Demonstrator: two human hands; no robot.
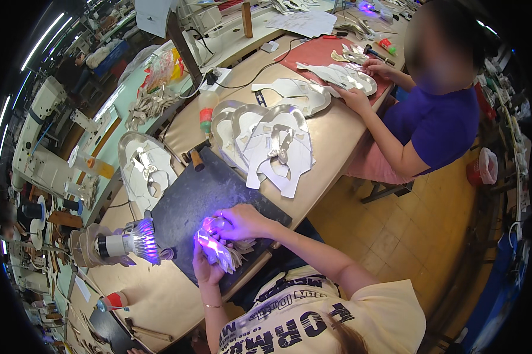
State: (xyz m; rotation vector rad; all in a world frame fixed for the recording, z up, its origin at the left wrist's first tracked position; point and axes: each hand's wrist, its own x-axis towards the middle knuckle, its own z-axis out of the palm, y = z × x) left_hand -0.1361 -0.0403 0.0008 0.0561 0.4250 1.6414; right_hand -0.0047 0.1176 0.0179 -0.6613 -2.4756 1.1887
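Under violet light, my left hand (206, 268) is closed round a bunch of small whitish cut pieces (220, 255), which look like shoe-upper parts. My right hand (245, 223) bends over the top of the same bunch, its fingertips pinched on something I cannot make out. Both hands are above a dark flat mat (186, 192). Just left of them a lamp (130, 243) with a finned head throws the violet glow. More loose pieces (242, 245) fan out below my right hand, and their lower ends are partly hidden.
Stacks of white shoe-upper sheets (281, 150) lie beyond the mat, with another stack (145, 165) at its left. A bottle (207, 109) stands behind. Wooden-handled tools (196, 159) rest at the mat's far corner. At right, a co-worker (419, 124) handles white pieces over a red mat (313, 53).
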